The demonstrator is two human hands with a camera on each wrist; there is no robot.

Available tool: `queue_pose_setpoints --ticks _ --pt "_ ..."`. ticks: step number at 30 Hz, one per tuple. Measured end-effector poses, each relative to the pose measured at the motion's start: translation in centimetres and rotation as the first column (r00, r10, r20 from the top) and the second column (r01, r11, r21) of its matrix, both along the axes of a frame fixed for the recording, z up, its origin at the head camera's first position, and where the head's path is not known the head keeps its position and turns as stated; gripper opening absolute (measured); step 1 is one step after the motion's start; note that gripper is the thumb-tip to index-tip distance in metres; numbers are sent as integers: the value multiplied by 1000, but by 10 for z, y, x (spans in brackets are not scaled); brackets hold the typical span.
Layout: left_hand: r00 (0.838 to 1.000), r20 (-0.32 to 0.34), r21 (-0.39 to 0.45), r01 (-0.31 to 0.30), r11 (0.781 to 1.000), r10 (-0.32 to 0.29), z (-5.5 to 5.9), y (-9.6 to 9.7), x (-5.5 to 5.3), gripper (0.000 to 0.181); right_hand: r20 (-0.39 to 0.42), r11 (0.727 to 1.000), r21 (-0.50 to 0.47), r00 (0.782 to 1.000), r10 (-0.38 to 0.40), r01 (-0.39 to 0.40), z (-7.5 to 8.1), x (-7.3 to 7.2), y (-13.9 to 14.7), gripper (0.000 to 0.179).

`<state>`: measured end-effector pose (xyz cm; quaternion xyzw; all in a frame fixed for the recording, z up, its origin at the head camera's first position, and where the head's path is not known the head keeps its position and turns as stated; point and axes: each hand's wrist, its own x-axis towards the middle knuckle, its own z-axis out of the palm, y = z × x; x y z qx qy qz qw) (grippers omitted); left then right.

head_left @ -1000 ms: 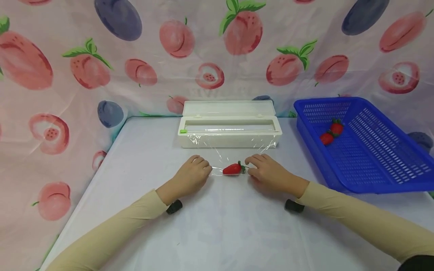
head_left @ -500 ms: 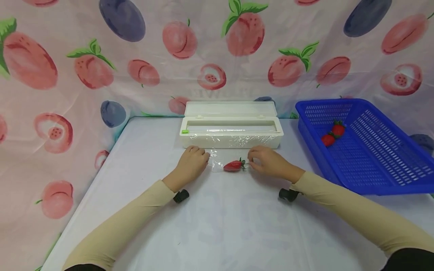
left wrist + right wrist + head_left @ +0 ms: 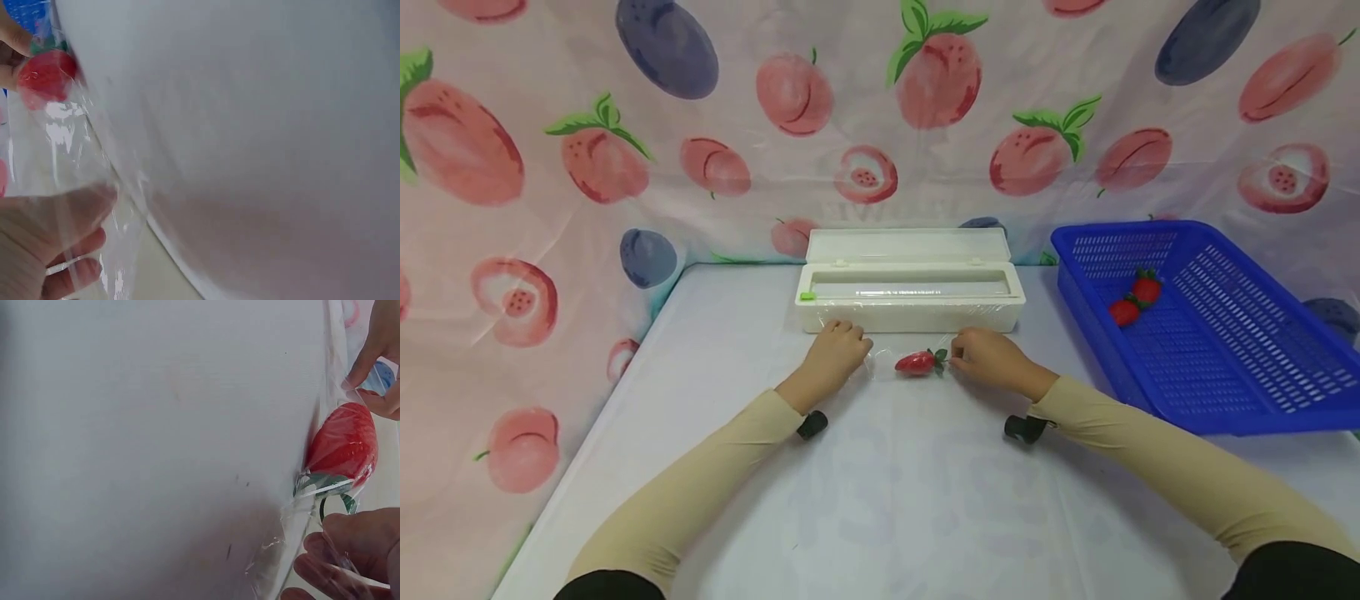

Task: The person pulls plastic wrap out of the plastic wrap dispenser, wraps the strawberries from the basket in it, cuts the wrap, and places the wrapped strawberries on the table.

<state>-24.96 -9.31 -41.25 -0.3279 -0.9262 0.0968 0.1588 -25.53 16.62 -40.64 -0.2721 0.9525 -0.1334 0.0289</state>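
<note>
A red strawberry (image 3: 916, 362) with green leaves lies on its side between the two hands, covered by clear cling film (image 3: 340, 478). At its tip end, my left hand (image 3: 838, 357) pinches the film between thumb and finger, as the right wrist view shows. Beside the leaves, my right hand (image 3: 992, 360) pinches the film's other side; wrinkled film lies over its fingers in the right wrist view. Just beyond the hands stands a white cling film box (image 3: 910, 318), lid raised and roll inside, with film over its front.
To the right stands a blue perforated basket (image 3: 1101, 362) holding two strawberries (image 3: 1124, 312). A fruit-print cloth (image 3: 940, 175) hangs behind the white table (image 3: 880, 483). A green slider (image 3: 807, 297) sits at the box's left front edge.
Both hands have moved forward toward the box, bringing the film over the strawberry. The strawberry has shifted slightly forward, and the film between it and the box now hangs looser.
</note>
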Motion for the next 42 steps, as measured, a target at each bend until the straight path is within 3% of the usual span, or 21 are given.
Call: queue_pose_setpoints --ticks 7,13,16,18,20,25,29,33,38,42 --pt "998 54 -85 -30 996 35 8 -17 -5 21 0 998 8 998 -68 68 -3 -3 -1 11" --pt "999 -38 -76 -37 996 34 17 -31 -11 12 -12 997 0 997 -81 81 -2 -4 1 12" --pt "995 -102 -68 -22 997 15 22 -29 -10 13 -16 997 -3 997 -73 73 -2 -4 1 12" --pt "994 -107 -45 -4 999 -1 25 -21 -6 11 -13 998 -4 998 -67 67 -3 -4 1 12" --pt "997 -71 -15 31 999 -32 28 -7 3 11 -8 998 -5 998 -67 67 -3 -3 1 13" --pt "991 69 -38 121 992 -118 25 33 18 39 -27 999 -8 998 -53 53 -5 -2 2 13" --pt "988 122 -94 111 989 -99 19 53 10 49 -41 999 -17 999 -32 31 -4 0 3 12" --pt "981 178 -101 93 991 -74 12 59 0 49 -57 1000 -15 998 3 -4 -3 5 4 11" --pt "955 292 -70 81 994 -58 11 60 -1 37 -106 999 -2 993 51 -52 3 13 7 9" --pt "940 331 -22 94 995 -81 14 59 -1 31 -142 999 1 989 46 -46 8 15 10 9"
